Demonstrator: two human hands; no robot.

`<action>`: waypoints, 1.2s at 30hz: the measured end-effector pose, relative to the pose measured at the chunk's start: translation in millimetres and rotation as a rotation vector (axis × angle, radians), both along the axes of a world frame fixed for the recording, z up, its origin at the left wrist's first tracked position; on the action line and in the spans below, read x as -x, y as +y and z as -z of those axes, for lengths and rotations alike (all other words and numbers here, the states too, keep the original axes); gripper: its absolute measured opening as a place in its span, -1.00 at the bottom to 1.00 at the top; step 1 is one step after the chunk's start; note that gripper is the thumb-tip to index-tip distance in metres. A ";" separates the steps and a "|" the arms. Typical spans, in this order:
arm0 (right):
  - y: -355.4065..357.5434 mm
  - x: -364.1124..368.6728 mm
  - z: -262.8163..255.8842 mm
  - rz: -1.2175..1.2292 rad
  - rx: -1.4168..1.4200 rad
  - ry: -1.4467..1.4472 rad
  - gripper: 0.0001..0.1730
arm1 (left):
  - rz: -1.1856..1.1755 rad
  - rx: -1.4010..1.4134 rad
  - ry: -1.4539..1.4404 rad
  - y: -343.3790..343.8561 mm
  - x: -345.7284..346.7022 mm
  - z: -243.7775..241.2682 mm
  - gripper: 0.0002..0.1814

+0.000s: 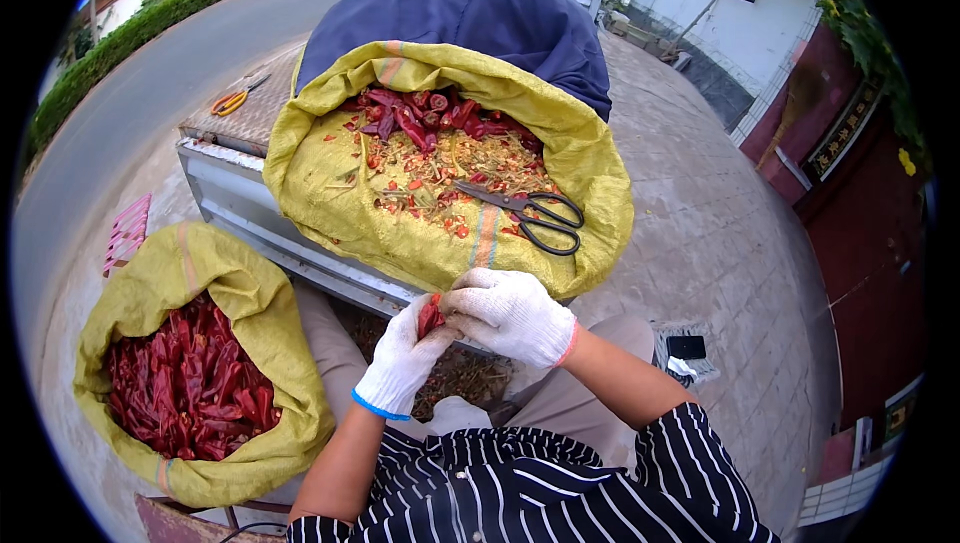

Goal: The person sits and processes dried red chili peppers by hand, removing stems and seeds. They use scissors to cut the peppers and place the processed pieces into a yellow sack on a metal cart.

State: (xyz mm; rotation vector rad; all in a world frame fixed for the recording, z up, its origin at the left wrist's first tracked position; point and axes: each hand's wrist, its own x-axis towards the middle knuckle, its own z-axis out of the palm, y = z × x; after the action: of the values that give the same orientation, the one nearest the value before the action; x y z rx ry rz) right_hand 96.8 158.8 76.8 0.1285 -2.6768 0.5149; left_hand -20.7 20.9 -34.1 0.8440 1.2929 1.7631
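In white knit gloves, my left hand [405, 359] grips a dried red chili pepper [430, 316]. My right hand [506, 314] meets it there, its fingertips against the pepper's upper right side; whether they pinch it is hidden. Just beyond my hands, a yellow woven sack [315, 190] lies open on a truck bed, holding red peppers [409, 119], cut stems and seeds [450, 160]. Black-handled scissors [525, 205] rest on its near right part. At the left, a second yellow woven sack [202, 483] stands open, filled with dark red dried peppers [187, 385].
Orange-handled scissors [231, 102] lie on the metal truck bed [217, 119]. Dark blue cloth [465, 3] covers the load behind the sack. A pink strapped stool [127, 232] stands far left. At right, a phone [686, 347] lies on a woven seat. Stems litter the ground between my legs.
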 end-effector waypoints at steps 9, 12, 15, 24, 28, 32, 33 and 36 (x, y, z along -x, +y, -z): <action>-13.9 7.3 3.1 0.217 1.070 -0.269 -0.81 | -0.005 0.011 0.023 -10.5 -6.8 -23.5 -0.85; -11.4 6.5 9.5 0.275 1.536 -0.381 -0.82 | -0.014 0.048 0.032 -14.5 -12.2 -27.2 -0.86; -3.5 11.8 23.4 0.353 1.942 -0.269 -0.84 | -0.048 -0.001 0.106 -5.7 -14.2 -23.2 -0.88; 42.0 17.0 -16.4 0.241 0.439 -0.427 -0.67 | -0.135 -0.083 -0.294 -20.4 15.8 -1.7 -0.91; 117.4 59.6 -21.6 0.314 -0.099 -0.224 -0.55 | -0.066 -0.107 -0.304 -23.5 16.7 -8.5 -0.87; 170.2 115.6 -36.1 0.655 -0.380 -0.125 -0.65 | -0.065 -0.138 -0.368 -22.1 16.0 -8.4 -0.74; 182.3 125.8 -35.8 0.694 -0.414 -0.179 -0.66 | -0.030 -0.135 -0.390 -19.3 14.0 -7.3 -0.75; 226.3 152.0 -22.5 0.756 -0.538 -0.289 -0.64 | 0.051 -0.076 -0.402 -11.7 5.3 -7.8 -0.79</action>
State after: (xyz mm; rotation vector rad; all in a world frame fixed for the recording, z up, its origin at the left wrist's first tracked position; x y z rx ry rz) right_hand -55.2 385.1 99.3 -0.8286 -2.7798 -0.4521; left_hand -26.0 9.1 -26.3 0.5211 0.9376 1.8341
